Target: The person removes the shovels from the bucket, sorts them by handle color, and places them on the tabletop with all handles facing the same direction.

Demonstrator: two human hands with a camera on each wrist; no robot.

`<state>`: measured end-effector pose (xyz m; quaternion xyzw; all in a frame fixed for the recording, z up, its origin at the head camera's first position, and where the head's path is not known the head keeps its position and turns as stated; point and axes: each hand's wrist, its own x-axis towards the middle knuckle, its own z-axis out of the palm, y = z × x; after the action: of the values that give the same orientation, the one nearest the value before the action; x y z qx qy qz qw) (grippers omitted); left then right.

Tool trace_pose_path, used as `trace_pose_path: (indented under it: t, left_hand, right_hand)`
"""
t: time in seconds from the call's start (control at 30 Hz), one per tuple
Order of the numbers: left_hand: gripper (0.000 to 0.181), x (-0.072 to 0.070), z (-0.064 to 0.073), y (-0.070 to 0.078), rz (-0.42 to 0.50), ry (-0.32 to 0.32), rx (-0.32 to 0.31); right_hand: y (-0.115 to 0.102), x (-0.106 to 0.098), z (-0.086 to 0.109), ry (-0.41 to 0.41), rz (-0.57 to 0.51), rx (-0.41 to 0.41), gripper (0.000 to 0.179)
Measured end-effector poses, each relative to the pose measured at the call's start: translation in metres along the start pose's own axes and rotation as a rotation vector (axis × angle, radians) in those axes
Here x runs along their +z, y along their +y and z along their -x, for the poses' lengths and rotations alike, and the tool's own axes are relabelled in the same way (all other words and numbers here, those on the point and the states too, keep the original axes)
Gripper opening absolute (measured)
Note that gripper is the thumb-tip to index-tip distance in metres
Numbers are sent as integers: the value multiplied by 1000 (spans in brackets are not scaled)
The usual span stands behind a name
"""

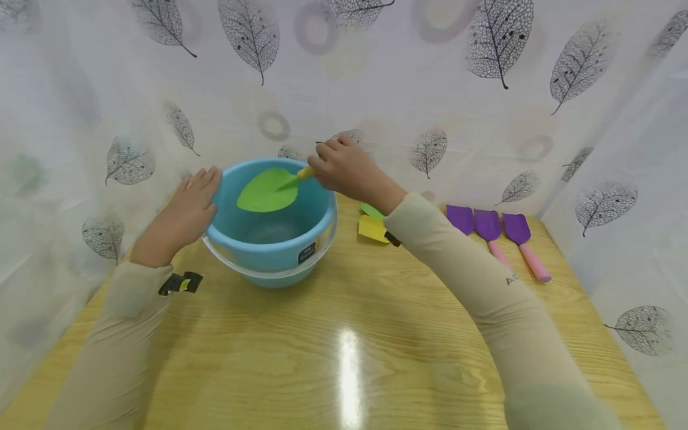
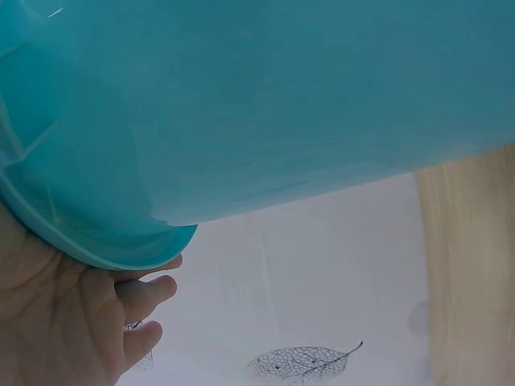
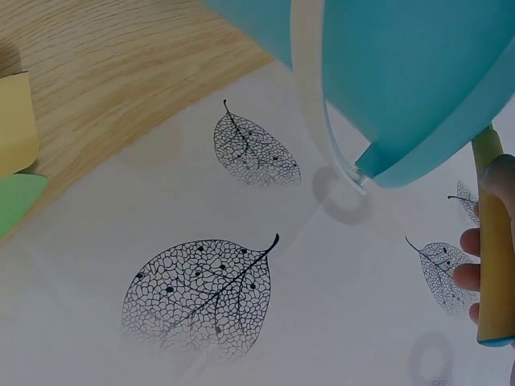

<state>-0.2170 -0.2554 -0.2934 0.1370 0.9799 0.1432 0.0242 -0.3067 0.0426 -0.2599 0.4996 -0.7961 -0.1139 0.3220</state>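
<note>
A light blue bucket [image 1: 252,254] stands upright on the wooden table, its white carrying handle [image 1: 269,275] hanging down at the front. Against the left side of its rim rests my left hand [image 1: 185,215], fingers extended. The left wrist view has that palm [image 2: 56,322] under the rim beside the bucket wall [image 2: 306,104]. My right hand [image 1: 349,170] grips the yellow handle of a toy shovel [image 1: 266,194], whose green blade is over the bucket's opening. In the right wrist view, fingers [image 3: 467,277] wrap round the shovel's yellow handle [image 3: 492,297], next to the rim.
Three purple shovels [image 1: 488,226] with pink handles lie side by side at the table's right. Yellow and green pieces [image 1: 372,228] lie behind my right wrist, partly covered. A leaf-printed curtain [image 1: 349,77] borders the table [image 1: 269,364] at the back and sides.
</note>
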Motion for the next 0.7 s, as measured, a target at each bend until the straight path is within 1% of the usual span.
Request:
trace_pose_path:
  t: [0.1, 0.27, 0.47, 0.7]
  left_hand:
    - [59, -1, 0, 1, 0, 0, -5]
    - [59, -1, 1, 1, 9, -4, -16]
    - [59, -1, 1, 0, 9, 1, -25]
    - [58, 0, -1, -1, 2, 6, -4]
  right_hand:
    - [-1, -1, 1, 10, 11, 20, 17]
    - [-2, -1, 4, 59, 21, 51, 20]
    - [-3, 5, 7, 106, -6, 90, 19]
    - [-5, 8, 14, 140, -34, 160, 16]
